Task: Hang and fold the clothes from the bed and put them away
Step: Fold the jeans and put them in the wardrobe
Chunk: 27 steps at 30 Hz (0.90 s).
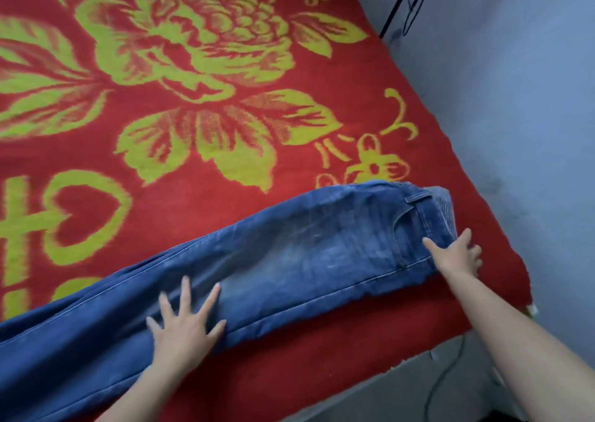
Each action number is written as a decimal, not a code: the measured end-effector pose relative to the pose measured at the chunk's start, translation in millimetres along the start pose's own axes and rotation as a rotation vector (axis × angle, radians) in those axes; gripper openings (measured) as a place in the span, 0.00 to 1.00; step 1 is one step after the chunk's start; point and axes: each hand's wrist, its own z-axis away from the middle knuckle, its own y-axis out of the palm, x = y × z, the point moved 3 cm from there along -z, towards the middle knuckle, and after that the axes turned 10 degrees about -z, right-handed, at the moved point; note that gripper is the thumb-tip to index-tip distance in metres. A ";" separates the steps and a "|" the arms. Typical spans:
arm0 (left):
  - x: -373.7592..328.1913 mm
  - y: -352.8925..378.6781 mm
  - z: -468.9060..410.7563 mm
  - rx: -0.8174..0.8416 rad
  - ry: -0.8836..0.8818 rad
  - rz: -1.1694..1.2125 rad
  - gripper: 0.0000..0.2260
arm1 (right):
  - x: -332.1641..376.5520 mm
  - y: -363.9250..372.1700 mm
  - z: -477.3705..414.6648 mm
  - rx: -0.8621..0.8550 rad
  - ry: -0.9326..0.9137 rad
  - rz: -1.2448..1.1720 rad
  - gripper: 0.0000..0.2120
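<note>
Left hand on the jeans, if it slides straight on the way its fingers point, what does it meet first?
The left hand would first cross more of the jeans, then reach the red bedspread; nothing else shows in that line.

Blue jeans (289, 260), faded paler at the thigh, are laid on a red bed cover (322, 77) patterned with yellow-green flowers, leaves and hearts.
</note>
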 end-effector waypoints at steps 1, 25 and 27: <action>0.1 3.4 -6.2 0.060 -0.017 -0.003 0.31 | -4.4 1.4 -13.8 0.045 -0.001 0.007 0.46; 49.0 -35.8 5.2 0.082 -0.028 0.590 0.23 | 97.5 -48.8 89.9 0.351 -0.038 -1.057 0.11; 70.8 -38.6 24.4 0.036 -0.065 0.782 0.23 | 126.9 -44.2 149.2 0.418 -0.203 -1.037 0.13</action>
